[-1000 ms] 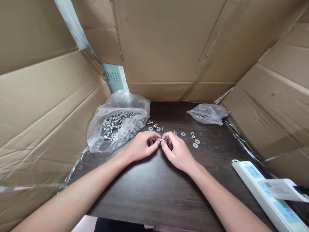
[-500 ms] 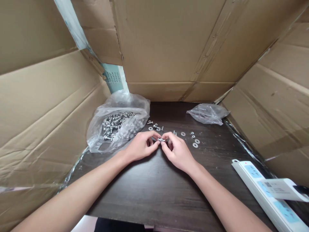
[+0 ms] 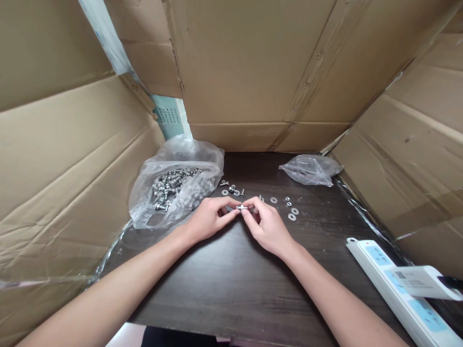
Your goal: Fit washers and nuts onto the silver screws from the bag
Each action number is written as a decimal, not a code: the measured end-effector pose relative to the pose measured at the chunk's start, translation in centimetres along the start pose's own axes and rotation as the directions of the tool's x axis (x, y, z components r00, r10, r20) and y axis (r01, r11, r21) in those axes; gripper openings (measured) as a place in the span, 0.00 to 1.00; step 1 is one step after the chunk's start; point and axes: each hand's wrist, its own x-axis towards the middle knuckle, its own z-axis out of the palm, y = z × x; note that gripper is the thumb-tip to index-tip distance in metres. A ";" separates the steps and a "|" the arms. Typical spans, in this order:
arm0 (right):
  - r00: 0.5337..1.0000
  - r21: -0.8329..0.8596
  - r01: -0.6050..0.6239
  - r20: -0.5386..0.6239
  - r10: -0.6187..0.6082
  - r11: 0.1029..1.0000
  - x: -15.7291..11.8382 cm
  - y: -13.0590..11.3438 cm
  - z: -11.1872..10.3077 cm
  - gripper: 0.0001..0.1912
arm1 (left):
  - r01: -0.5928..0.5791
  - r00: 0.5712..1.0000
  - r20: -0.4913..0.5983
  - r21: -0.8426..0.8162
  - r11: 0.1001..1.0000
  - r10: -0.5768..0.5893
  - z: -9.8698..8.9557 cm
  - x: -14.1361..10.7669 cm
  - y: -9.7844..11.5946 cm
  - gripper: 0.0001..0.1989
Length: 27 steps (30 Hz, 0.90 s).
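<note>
Between my two hands, over the middle of the dark table, is a small silver bolt (image 3: pixel 242 207) lying crosswise. My left hand (image 3: pixel 210 218) pinches its left end between thumb and forefinger. The thumb and fingers of my right hand (image 3: pixel 266 224) close on the other end. Whether a nut or washer sits on the bolt is too small to tell. Just beyond my fingers lie a loose screw (image 3: pixel 242 193) and a washer (image 3: pixel 224 193). More washers (image 3: pixel 295 211) and a small nut (image 3: pixel 287 199) are to the right of my right hand.
An open plastic bag (image 3: pixel 144 193) full of bolts stands on the left. Another clear bag (image 3: pixel 311 169) lies at the back right. A white power strip (image 3: pixel 387 282) with a plug runs along the right side. Cardboard walls (image 3: pixel 246 62) surround the dark table (image 3: pixel 231 284).
My right thumb and fingers have shifted slightly on the bolt. Both hands stay in nearly the same place, and the view has moved very little.
</note>
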 end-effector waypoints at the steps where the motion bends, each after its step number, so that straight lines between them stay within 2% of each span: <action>1: 1.000 0.006 0.001 0.004 -0.001 1.000 0.0 0.0 0.0 0.09 | -0.008 1.000 -0.005 0.006 1.000 0.008 0.0 0.0 0.0 0.09; 11: 0.999 0.033 0.029 0.020 -0.029 0.999 0.2 -0.2 0.0 0.19 | -0.095 0.995 -0.024 0.026 0.995 0.095 0.3 -0.1 0.4 0.09; 19: 1.000 0.054 -0.005 -0.007 0.005 0.999 0.1 -0.5 -0.2 0.07 | -0.087 0.995 -0.036 0.042 0.995 0.088 0.0 -0.1 0.4 0.08; 27: 0.999 0.067 0.026 0.023 -0.028 0.997 0.2 -0.4 0.0 0.11 | -0.105 0.994 -0.028 0.066 0.992 0.107 0.3 -0.2 0.1 0.08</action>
